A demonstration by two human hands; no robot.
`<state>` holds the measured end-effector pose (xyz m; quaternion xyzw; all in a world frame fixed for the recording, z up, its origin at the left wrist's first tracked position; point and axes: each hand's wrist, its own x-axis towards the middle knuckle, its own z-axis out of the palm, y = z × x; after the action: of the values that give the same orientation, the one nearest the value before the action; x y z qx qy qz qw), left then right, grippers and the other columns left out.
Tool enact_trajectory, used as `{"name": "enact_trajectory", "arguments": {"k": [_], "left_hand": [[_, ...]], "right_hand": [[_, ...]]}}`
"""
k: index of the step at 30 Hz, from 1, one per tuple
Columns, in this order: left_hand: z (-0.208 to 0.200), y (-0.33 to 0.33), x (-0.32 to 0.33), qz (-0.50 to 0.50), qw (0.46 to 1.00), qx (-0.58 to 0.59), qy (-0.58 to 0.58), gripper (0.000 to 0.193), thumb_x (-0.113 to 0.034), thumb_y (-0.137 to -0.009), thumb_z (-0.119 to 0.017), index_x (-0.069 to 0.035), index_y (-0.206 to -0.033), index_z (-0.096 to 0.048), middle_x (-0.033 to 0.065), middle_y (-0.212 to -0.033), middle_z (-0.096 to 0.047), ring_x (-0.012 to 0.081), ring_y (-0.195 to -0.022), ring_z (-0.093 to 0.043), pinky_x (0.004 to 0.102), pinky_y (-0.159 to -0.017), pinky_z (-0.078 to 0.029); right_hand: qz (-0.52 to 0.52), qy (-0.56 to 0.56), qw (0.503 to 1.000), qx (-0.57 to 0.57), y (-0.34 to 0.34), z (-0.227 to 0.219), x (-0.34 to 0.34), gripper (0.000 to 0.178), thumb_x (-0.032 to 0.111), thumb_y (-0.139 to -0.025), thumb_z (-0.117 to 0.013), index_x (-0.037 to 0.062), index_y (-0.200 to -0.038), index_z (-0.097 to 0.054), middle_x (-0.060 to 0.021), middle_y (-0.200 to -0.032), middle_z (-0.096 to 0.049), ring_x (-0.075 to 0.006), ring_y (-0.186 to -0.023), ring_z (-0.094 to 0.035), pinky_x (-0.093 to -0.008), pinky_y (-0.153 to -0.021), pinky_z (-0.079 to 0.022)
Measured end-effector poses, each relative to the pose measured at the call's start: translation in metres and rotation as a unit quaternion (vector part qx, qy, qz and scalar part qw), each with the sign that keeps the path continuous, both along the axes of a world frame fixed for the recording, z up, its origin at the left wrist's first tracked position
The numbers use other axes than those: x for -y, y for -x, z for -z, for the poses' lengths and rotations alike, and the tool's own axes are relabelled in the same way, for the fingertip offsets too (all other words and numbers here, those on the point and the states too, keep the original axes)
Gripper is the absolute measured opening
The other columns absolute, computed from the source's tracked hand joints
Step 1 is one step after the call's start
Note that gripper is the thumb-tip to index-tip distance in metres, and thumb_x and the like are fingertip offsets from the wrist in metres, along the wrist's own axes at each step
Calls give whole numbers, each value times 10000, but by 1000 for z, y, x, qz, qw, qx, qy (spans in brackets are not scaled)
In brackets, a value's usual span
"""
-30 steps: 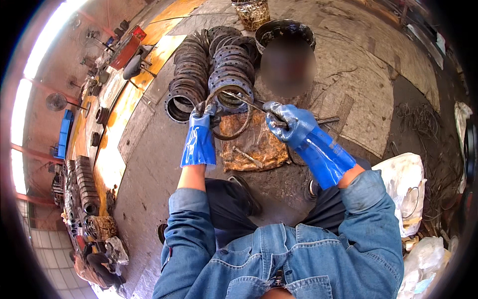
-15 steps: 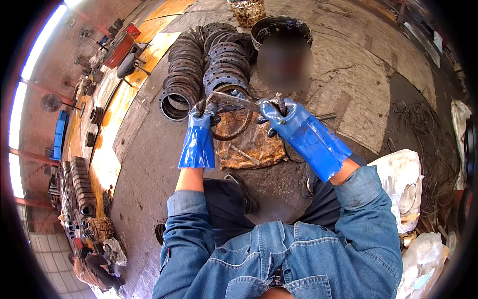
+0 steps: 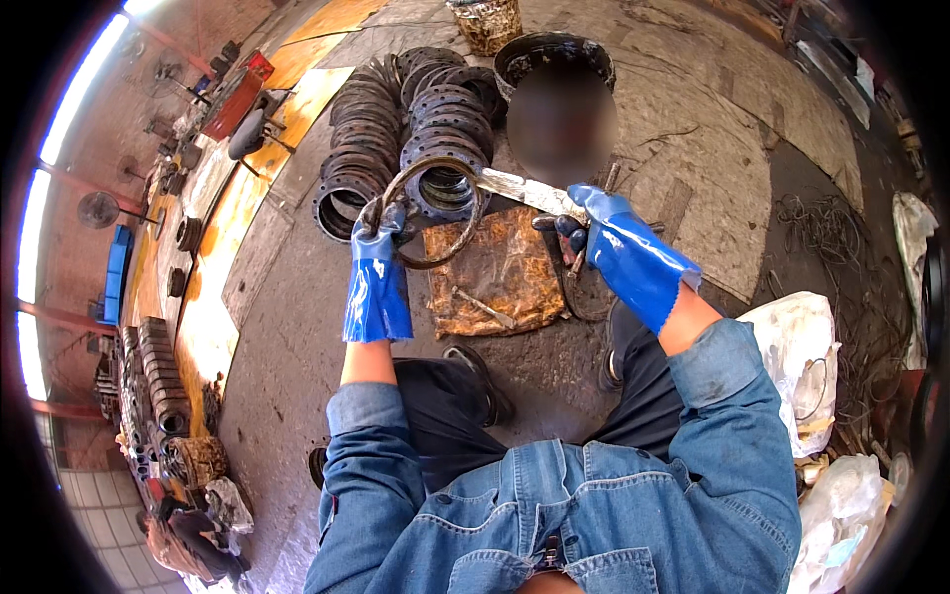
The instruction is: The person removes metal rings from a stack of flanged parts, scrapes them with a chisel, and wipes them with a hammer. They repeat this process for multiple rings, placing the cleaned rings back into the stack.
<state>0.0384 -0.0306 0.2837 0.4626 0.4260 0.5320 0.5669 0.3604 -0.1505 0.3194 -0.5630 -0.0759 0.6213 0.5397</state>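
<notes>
Both my hands wear blue rubber gloves. My left hand (image 3: pixel 376 233) is closed on the left side of a thin, dark ring (image 3: pixel 431 263), held up in front of the flange stacks. My right hand (image 3: pixel 599 226) grips a flat, pale, smeared strip-like tool (image 3: pixel 529 190). Its far end points left and sits close to the ring's right edge; whether they touch is unclear. Below, a brown-stained square pad (image 3: pixel 495 267) lies on the floor between my feet, with a small flat-ended tool (image 3: pixel 485 307) on it.
Two leaning rows of dark flanges (image 3: pixel 445 124) stand ahead. Beyond them are a black tub (image 3: pixel 554 48), partly blurred, and a crusted bucket (image 3: pixel 487 25). White plastic bags (image 3: pixel 797 361) lie at the right. A person (image 3: pixel 188 540) crouches at lower left.
My left hand has shifted slightly left, and the ring now stands higher and more face-on. My right hand has moved right with the tool, whose broad pale face now shows.
</notes>
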Motion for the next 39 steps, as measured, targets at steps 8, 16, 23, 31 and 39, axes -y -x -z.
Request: {"name": "enact_trajectory", "arguments": {"k": [8,16,23,31,39], "left_hand": [[-23,-2,8,-39,998,-43,16,252,-191,-888,-716,-78,-1105,-655,29,-799,-699,96,-510,-544,229,-424,-405],[-42,0,23,-24,995,-85,52,248,-246,-882,-740,-94,-1066,-675,-19,-702,-624,67,-478,-456,227,-421,-324],[-60,-8,28,-4,992,-80,98,214,-237,-930,-680,-104,-1097,-665,24,-760,-664,46,-431,-387,211,-397,-288],[-76,4,38,22,989,60,136,175,-164,-932,-661,-88,-1087,-635,68,-793,-683,58,-404,-388,216,-368,-284],[-72,6,31,31,983,114,137,154,-188,-981,-575,-106,-1110,-594,54,-769,-635,63,-368,-347,222,-336,-248]], "right_hand": [[-169,-207,891,366,4,-18,15,319,277,-959,-627,10,-1127,-671,-10,-743,-648,-92,-558,-580,-234,-527,-479],[-220,-316,792,473,19,-28,16,304,125,-891,-665,68,-1189,-650,-53,-886,-675,-152,-745,-640,-270,-671,-527],[-145,-249,950,123,0,13,-17,310,211,-963,-614,43,-1223,-627,5,-740,-619,-100,-552,-567,-268,-533,-489],[-209,-173,919,285,-30,-26,11,294,256,-955,-628,43,-1156,-646,-4,-739,-628,-108,-564,-583,-267,-519,-479],[-241,-143,919,279,-29,-22,14,296,302,-947,-642,44,-1090,-665,-13,-737,-637,-117,-577,-599,-266,-504,-469]]}}
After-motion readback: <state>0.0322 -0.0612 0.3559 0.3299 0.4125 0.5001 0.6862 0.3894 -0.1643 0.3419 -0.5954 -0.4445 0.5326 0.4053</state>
